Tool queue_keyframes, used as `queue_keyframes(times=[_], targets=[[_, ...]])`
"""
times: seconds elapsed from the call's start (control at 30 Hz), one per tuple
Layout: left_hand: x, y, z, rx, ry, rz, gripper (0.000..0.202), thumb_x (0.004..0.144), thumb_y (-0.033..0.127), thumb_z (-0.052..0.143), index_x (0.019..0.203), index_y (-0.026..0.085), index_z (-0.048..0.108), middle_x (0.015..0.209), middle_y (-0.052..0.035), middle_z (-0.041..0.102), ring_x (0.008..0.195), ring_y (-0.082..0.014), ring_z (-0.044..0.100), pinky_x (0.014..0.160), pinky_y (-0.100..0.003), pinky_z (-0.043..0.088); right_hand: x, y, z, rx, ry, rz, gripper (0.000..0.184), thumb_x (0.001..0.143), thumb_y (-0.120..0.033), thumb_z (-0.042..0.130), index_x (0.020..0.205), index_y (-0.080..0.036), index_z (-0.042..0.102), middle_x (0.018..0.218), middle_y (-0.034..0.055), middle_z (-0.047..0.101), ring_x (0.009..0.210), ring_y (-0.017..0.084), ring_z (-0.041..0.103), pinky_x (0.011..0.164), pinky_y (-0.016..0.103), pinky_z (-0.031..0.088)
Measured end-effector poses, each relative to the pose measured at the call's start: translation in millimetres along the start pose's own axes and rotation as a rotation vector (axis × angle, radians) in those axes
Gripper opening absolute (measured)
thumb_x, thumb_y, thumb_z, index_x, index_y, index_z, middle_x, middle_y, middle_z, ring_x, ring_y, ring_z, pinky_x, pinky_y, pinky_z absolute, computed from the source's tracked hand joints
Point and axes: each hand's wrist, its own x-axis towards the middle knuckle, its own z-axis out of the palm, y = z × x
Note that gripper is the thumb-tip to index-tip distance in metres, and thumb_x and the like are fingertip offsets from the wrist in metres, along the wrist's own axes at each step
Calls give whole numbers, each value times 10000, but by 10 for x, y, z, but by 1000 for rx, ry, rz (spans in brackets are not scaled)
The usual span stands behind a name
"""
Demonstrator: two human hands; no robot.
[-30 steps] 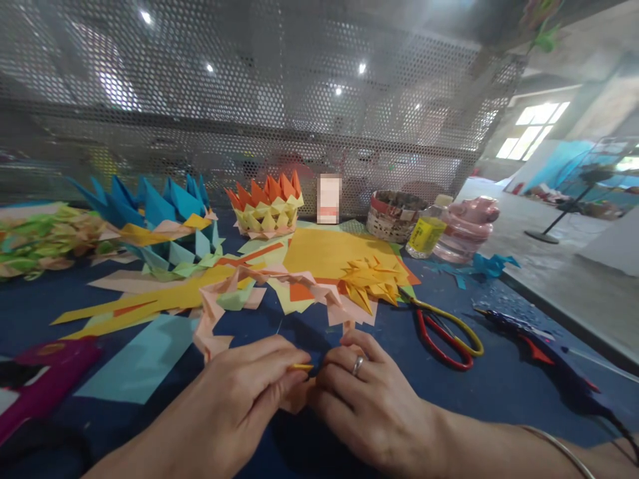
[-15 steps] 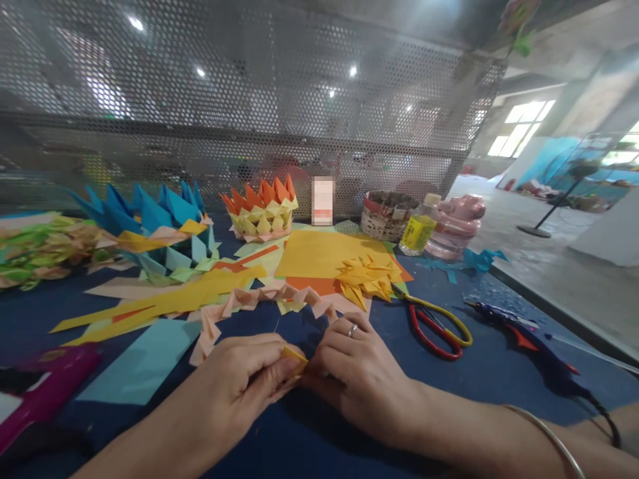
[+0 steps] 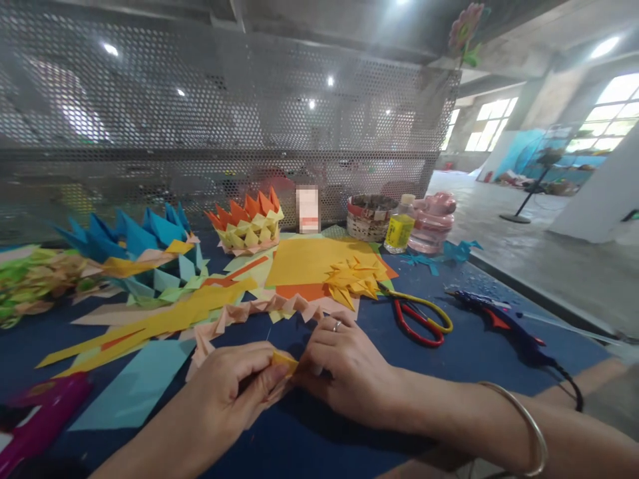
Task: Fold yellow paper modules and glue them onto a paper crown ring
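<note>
Between my hands is a small piece of folded yellow paper (image 3: 284, 361). My left hand (image 3: 242, 382) pinches it between thumb and forefinger. My right hand (image 3: 342, 372), with a ring on one finger, is closed at the paper's right end; its fingertips are partly hidden. A folded peach paper chain (image 3: 259, 307) curves across the blue table (image 3: 309, 442) just beyond both hands. Several folded yellow paper points (image 3: 354, 278) lie in a pile farther back, beside yellow paper sheets (image 3: 299, 259).
Scissors (image 3: 422, 318) and a dark blue glue gun (image 3: 504, 319) lie to the right, a magenta tool (image 3: 44, 416) at left. Blue (image 3: 130, 236) and orange-yellow paper crowns (image 3: 247, 225), a basket (image 3: 369, 219), a yellow-labelled bottle (image 3: 399, 229) and a pink jar (image 3: 433, 223) stand behind.
The view has tilted up and turned slightly right, so things on the table appear farther left. Both hands keep the same grip on the yellow paper.
</note>
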Motion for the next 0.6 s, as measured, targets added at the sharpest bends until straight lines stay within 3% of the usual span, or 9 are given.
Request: queue_keyframes(times=[0.1,0.2,0.33,0.47,0.6], targets=[[-1,30,-14,4,-15,-9,398,965,383,381,681,203,593,669,25,618,633,-125,595,601,-210,456,-1,-2,0,6,-6,8,163,838,-248,648,698,-188,592,699,-12,652,740,140,576,820,308,351],[-7,7,18,-77,-29,-87,194,889,376,539,891,234,672,806,23,698,722,-147,662,621,-202,527,-5,1,12,10,-4,15,153,811,-231,662,682,-187,592,691,-13,656,764,148,587,828,313,347],[-37,-87,104,-210,-3,-175,299,834,312,605,1122,240,646,1042,-15,726,891,-177,712,798,-240,581,-12,11,30,20,17,12,173,795,-261,692,670,-183,600,683,-11,663,771,151,597,836,316,343],[-61,-142,165,-145,52,-131,345,865,352,578,1194,258,612,1144,-31,706,918,-187,716,810,-256,594,-15,8,15,30,17,3,179,805,-256,676,659,-182,602,679,-5,660,734,147,590,835,312,351],[-64,-133,195,-100,115,-92,351,873,360,571,1210,265,602,1112,-23,717,883,-181,724,770,-231,602,-13,-1,-10,50,3,6,168,795,-240,688,667,-188,593,684,-20,654,711,138,582,836,307,353]])
